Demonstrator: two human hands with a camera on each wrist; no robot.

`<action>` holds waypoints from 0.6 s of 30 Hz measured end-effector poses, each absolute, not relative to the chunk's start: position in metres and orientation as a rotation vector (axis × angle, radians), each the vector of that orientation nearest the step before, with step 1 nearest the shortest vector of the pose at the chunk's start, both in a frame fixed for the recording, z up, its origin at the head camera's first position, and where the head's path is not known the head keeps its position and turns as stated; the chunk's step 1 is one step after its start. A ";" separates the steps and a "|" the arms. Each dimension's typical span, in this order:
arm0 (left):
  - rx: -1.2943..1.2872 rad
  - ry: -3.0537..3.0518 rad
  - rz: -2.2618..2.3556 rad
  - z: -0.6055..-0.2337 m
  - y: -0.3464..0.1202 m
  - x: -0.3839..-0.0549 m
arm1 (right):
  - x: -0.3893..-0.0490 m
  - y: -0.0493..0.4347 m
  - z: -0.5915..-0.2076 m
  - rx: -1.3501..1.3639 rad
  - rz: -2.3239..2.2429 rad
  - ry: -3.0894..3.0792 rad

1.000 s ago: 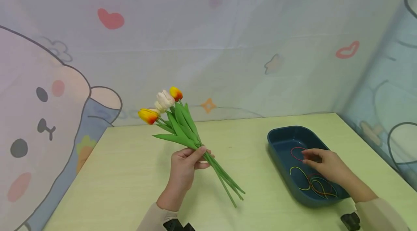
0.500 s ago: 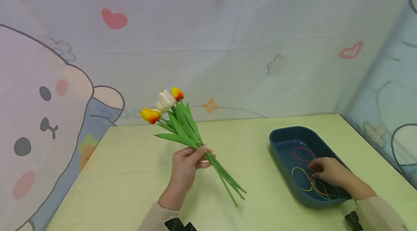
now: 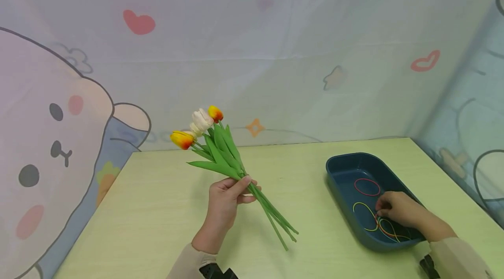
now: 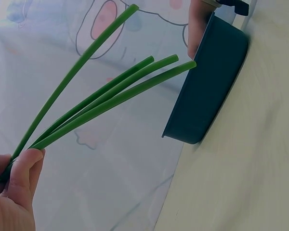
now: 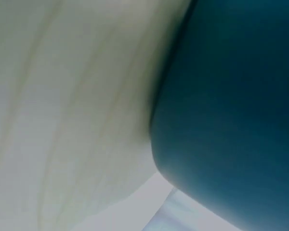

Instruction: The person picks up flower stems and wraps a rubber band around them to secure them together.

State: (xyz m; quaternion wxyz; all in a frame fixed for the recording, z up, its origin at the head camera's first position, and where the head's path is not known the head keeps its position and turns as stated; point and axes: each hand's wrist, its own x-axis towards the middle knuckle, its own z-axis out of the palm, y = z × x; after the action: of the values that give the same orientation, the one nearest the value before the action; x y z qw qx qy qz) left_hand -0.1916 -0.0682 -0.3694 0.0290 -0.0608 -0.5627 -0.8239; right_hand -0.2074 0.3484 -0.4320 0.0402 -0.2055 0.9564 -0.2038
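Observation:
My left hand (image 3: 225, 200) holds a bunch of tulips by the stems, pinched between thumb and fingers. Their heads, a white tulip (image 3: 201, 121) and yellow-orange ones (image 3: 182, 140), point to the upper left above green leaves (image 3: 220, 152). In the left wrist view the cut green stems (image 4: 111, 98) stick out past the fingers. Inside a dark blue tray (image 3: 339, 200), my right hand (image 3: 401, 209) reaches down with bent fingers. Its fingertips are right at a tangle of coloured rubber bands (image 3: 379, 225); whether they pinch one I cannot tell. A red rubber band (image 3: 367, 187) lies apart, farther back.
The tray stands on the right of a pale wooden table (image 3: 157, 226); its outer wall (image 5: 221, 144) fills much of the right wrist view. A printed cloth backdrop (image 3: 275, 73) with cartoon figures rises behind the table and along its right side.
My right hand has moved down and slightly right in the tray, from beside the red rubber band to the tangled ones. The left hand keeps holding the tulips in about the same place.

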 end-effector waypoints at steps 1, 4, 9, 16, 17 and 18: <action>-0.189 -1.736 -2.542 -0.369 -0.068 -0.192 | -0.208 0.348 -0.433 -0.642 -0.611 2.929; -0.193 -1.730 -2.546 -0.369 -0.068 -0.191 | -0.209 0.348 -0.435 -0.670 -0.573 2.925; -0.187 -1.723 -2.551 -0.368 -0.068 -0.191 | -0.206 0.345 -0.433 -0.622 -0.538 2.914; -0.200 -1.721 -2.540 -0.370 -0.067 -0.191 | -0.201 0.344 -0.424 -0.647 -0.561 2.955; -0.200 -1.717 -2.539 -0.370 -0.067 -0.191 | -0.200 0.343 -0.421 -0.658 -0.568 2.964; -0.202 -1.712 -2.539 -0.370 -0.068 -0.191 | -0.199 0.342 -0.418 -0.679 -0.584 2.974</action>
State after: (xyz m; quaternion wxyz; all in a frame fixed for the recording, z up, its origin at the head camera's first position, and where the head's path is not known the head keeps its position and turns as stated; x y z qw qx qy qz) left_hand -0.1908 -0.0676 -0.3696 0.0363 -0.0656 -0.5576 -0.8267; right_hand -0.1992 0.3424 -0.4175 0.0179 -0.2187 0.9574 -0.1879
